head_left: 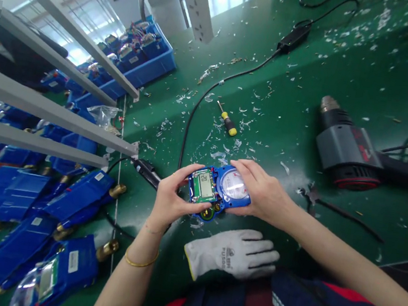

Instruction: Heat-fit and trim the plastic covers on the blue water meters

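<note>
At the far left of the frame, blue meter housings (27, 194) lie heaped over one another, several with brass fittings (118, 190) jutting out; one near the lower left corner has a display facing up. Grey metal bars (53, 114) cross above them on a slant. In the upper left, a blue plastic crate (150, 72) holds more units with wires showing, and a transparent plastic bag (103, 114) lies below it. Just left of centre, a slim black corded tool (148, 173) points toward the left hand (171, 196).

That hand is clamped on the left part of an opened blue meter (236, 187) in the middle of the frame, thumb along the lower edge and fingers at the upper edge of a green circuit board (205, 183). The board's LCD faces up, its digits too small to read surely. The right hand (265, 189) grips the round, transparent-covered part from the right.

Above the meter lies a yellow-and-black screwdriver (228, 123); below it, a light grey work glove (233, 253) rests with its fingers toward the right. A black cable (213, 87) curves up to a black inline box (294, 37). At the right, a grey-and-black heat gun (352, 148) lies on the green tabletop (295, 95) among pale plastic scraps.
</note>
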Tool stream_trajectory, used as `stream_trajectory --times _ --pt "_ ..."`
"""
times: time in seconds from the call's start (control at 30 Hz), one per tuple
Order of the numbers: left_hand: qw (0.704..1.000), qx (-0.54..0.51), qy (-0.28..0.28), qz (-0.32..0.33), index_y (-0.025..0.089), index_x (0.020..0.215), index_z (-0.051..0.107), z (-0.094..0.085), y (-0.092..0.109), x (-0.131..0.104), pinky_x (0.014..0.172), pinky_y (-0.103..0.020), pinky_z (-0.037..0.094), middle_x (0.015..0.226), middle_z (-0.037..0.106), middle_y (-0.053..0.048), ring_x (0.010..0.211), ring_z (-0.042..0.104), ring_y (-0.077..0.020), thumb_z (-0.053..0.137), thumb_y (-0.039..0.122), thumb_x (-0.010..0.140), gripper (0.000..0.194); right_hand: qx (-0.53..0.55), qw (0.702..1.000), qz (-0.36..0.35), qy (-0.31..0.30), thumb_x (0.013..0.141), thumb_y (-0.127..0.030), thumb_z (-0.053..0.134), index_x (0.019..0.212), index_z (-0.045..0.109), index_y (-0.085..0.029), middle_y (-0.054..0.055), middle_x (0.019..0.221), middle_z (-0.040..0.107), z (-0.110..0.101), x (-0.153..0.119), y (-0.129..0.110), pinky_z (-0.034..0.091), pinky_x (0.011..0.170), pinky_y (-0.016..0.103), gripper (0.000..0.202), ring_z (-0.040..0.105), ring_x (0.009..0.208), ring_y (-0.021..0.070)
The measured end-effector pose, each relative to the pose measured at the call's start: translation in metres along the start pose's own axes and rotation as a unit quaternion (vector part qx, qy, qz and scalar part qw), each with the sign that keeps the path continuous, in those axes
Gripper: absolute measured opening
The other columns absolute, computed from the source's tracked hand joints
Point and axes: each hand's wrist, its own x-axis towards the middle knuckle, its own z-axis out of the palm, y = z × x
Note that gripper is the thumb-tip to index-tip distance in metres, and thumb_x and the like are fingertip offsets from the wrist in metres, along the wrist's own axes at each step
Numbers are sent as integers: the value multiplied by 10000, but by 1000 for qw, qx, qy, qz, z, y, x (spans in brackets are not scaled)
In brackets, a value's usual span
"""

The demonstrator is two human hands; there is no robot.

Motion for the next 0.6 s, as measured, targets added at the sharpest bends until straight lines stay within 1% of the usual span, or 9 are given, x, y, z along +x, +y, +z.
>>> stream_trajectory --times 0.1,0.27,0.37,0.43,0.5,0.53,0.57,0.6 --pt "1000 -13 -5 -9 227 1299 610 -1 0 0 933 -389 584 1257 678 -103 1126 666 -301 899 363 613 756 9 1000 -4 -14 693 -537 795 1402 403 -24 220 1279 533 -2 0 3 569 923 447 959 549 1180 324" --pt "1000 -19 -5 -10 235 1306 602 -1 -1 -3 971 -406 568 1277 664 -101 1147 653 -298 900 349 619 758 33 999 -4 -41 746 -581 734 1459 362 -82 214 1329 512 -2 1 7 550 960 473 946 509 1254 328" --pt "1000 -13 -5 -12 239 1311 593 0 0 -5 993 -416 553 1286 655 -100 1165 641 -296 895 356 630 754 37 998 -1 -43 730 -569 758 1463 354 -95 203 1334 509 -2 1 8 540 983 467 962 508 1263 323" --pt "1000 -15 -6 -15 241 1312 585 1 0 -7 1013 -419 537 1301 639 -100 1199 618 -294 886 364 645 742 23 999 2 -43 699 -541 800 1469 336 -90 204 1346 499 -7 0 5 531 999 464 1006 516 1256 322" --pt "999 -34 -9 -22 244 1324 565 3 1 -8 1033 -421 520 1329 613 -104 1235 591 -291 875 368 666 737 -10 1000 -7 -23 662 -539 831 1483 306 -63 237 1395 455 -15 -4 -3 486 1048 503 1085 477 1294 356" --pt "998 -48 -10 -26 245 1334 551 4 2 -9 1045 -423 510 1347 597 -107 1252 578 -290 870 368 676 741 -26 999 -20 5 666 -545 828 1483 305 -52 251 1408 442 -20 -8 -9 461 1067 523 1089 461 1306 370" --pt "997 -64 -12 -29 246 1345 537 5 2 -10 1060 -426 497 1366 581 -109 1269 566 -289 865 366 685 747 -38 998 -38 43 691 -538 815 1472 327 -50 255 1396 459 -25 -14 -15 453 1069 527 1042 464 1301 370" --pt "996 -80 -13 -31 248 1356 524 6 2 -11 1076 -429 483 1387 564 -112 1285 554 -290 862 364 691 756 -40 994 -61 81 742 -503 789 1446 372 -64 238 1349 510 -30 -21 -22 471 1046 505 929 502 1262 346"
